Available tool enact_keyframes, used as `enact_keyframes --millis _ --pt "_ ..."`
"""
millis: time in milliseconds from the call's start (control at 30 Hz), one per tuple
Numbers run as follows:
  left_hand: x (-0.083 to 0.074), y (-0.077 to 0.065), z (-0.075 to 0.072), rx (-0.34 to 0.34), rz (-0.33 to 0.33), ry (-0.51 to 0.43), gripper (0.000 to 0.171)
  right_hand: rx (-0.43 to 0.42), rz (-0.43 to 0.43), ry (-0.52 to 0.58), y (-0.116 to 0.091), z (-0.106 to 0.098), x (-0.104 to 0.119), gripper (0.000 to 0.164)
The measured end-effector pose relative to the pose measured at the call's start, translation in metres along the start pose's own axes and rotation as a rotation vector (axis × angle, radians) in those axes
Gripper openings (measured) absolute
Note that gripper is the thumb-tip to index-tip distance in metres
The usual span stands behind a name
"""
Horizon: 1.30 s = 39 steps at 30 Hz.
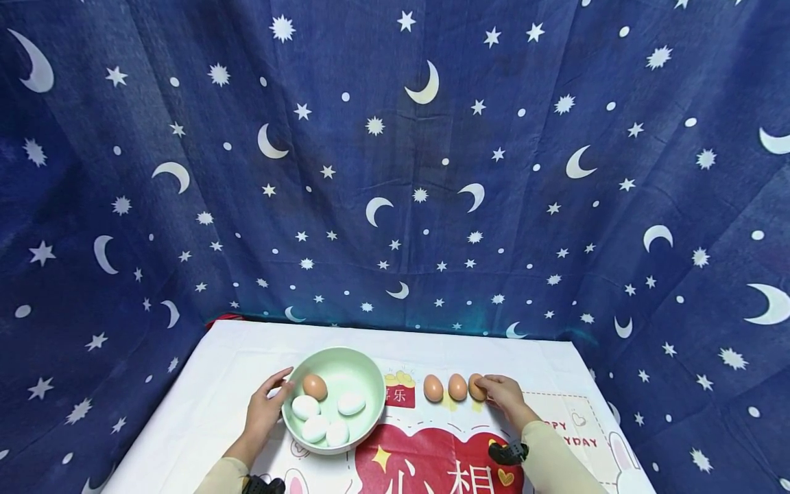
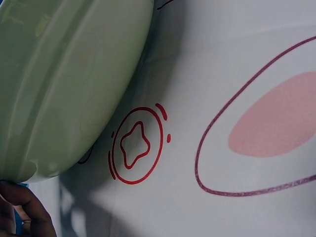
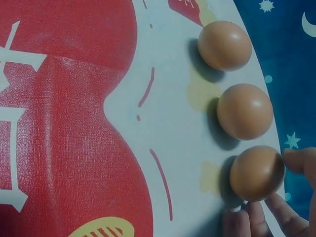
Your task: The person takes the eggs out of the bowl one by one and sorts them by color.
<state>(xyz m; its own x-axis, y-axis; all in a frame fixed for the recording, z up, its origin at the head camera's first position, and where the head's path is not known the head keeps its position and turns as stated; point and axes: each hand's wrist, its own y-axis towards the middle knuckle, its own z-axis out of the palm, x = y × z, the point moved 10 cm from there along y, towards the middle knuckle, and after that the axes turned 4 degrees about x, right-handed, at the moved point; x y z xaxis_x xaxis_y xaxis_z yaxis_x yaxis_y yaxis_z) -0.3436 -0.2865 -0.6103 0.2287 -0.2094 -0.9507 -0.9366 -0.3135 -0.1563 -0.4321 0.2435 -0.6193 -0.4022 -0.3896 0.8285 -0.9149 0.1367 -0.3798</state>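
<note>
A pale green bowl point(image 1: 336, 449) stands at the left of the table, with one brown egg point(image 1: 315, 387) and several white eggs point(image 1: 351, 403) inside. My left hand point(image 1: 264, 409) holds the bowl at its left rim; in the left wrist view only part of the hand point(image 2: 24, 210) shows, by the bowl's edge point(image 2: 74, 98). To the right of the bowl, three brown eggs lie in a row: a left one point(image 1: 433, 388), a middle one point(image 1: 457, 387) and a right one point(image 1: 476, 387). My right hand point(image 1: 503, 396) holds the right egg point(image 3: 257, 173) between thumb and fingers, at the table surface.
The table point(image 1: 185, 412) has a white cover with a printed mat point(image 1: 426, 456), red in the middle. Behind it and at both sides hangs a dark blue curtain point(image 1: 395, 171) with moons and stars. Each wrist wears a black strap point(image 1: 509, 453).
</note>
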Motion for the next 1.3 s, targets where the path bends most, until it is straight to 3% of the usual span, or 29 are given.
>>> enact_keyframes --millis 200,400,533,667,833,1033,1167,1300 --pt "0.001 0.000 0.000 0.003 -0.003 0.002 0.047 -0.069 -0.030 -0.011 -0.002 -0.011 0.010 0.053" --pt "0.000 0.000 0.000 0.011 0.005 0.004 0.048 -0.196 -0.167 -0.019 -0.009 -0.019 0.040 0.042" --pt "0.000 -0.001 0.000 0.014 0.006 0.006 0.047 -0.237 -0.237 0.024 -0.017 -0.012 0.063 0.035" --pt "0.000 -0.002 0.001 0.017 0.004 0.004 0.047 -0.220 -0.275 0.121 -0.025 0.007 0.086 0.031" --pt "-0.001 -0.002 0.001 0.016 0.006 0.003 0.047 -0.126 -0.340 0.206 -0.038 0.047 0.118 0.030" --pt "-0.003 -0.001 0.001 0.020 0.017 0.011 0.048 0.114 -0.377 0.254 -0.071 0.111 0.156 0.035" --pt "-0.003 -0.002 0.000 0.015 0.009 0.012 0.047 0.302 -0.366 0.325 -0.082 0.159 0.169 0.037" --pt "-0.003 -0.002 -0.001 0.007 -0.003 0.008 0.047 0.390 -0.364 0.375 -0.076 0.199 0.165 0.037"
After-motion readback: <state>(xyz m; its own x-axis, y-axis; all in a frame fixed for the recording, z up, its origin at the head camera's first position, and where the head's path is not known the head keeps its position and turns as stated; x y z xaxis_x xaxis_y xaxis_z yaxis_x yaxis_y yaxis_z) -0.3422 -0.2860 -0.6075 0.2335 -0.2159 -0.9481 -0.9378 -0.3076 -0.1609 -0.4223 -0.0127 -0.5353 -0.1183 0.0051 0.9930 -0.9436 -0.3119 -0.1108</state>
